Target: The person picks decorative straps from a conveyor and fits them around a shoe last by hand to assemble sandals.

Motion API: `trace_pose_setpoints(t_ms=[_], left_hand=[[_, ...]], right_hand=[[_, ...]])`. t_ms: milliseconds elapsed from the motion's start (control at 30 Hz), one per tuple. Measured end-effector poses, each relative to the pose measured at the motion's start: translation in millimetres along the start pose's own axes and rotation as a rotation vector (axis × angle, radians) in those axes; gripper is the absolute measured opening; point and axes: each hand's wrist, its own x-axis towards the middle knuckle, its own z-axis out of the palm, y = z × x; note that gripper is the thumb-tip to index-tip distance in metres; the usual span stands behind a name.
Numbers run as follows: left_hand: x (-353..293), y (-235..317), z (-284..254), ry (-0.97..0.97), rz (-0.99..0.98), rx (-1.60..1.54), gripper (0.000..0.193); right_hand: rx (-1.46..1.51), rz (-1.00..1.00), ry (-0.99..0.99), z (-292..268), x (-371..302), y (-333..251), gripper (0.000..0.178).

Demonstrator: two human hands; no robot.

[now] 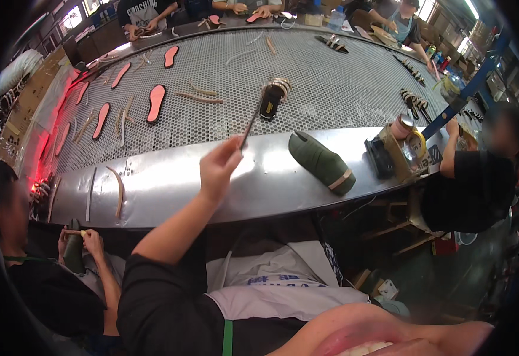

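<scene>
My left hand (216, 170) is raised over the metal edge of the worktable, its fingers closed around a thin dark rod (248, 129). The rod slants up and to the right, its far end close to a sandal (273, 98) with a black sole and pale straps. Whether the rod touches the sandal I cannot tell. On the smooth metal edge to the right lies a dark green shoe last (321, 161), with a tan strap (340, 180) around its near end. My right hand is out of view.
Pink-topped insoles (157, 104) and loose tan strips (199, 97) lie across the perforated conveyor surface (224, 77). A cardboard box (398, 151) with tape rolls stands at right beside a blue post (467, 89). Co-workers sit close on both sides, others across.
</scene>
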Motion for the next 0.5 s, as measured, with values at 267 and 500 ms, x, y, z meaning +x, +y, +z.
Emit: trace_pose_setpoints(t_ms=[267,500], left_hand=[[-16.2,8.7,-7.3,-0.035,0.020,-0.116,0.035],[-17.6,5.7,-21.0,-0.029,-0.029,-0.203,0.031]], right_hand=[[-0.139,-0.013,0.078,-35.0,-10.3,68.3,0.032],[-0.211,-0.016,0.126,-31.7,-19.2,67.4,0.032]])
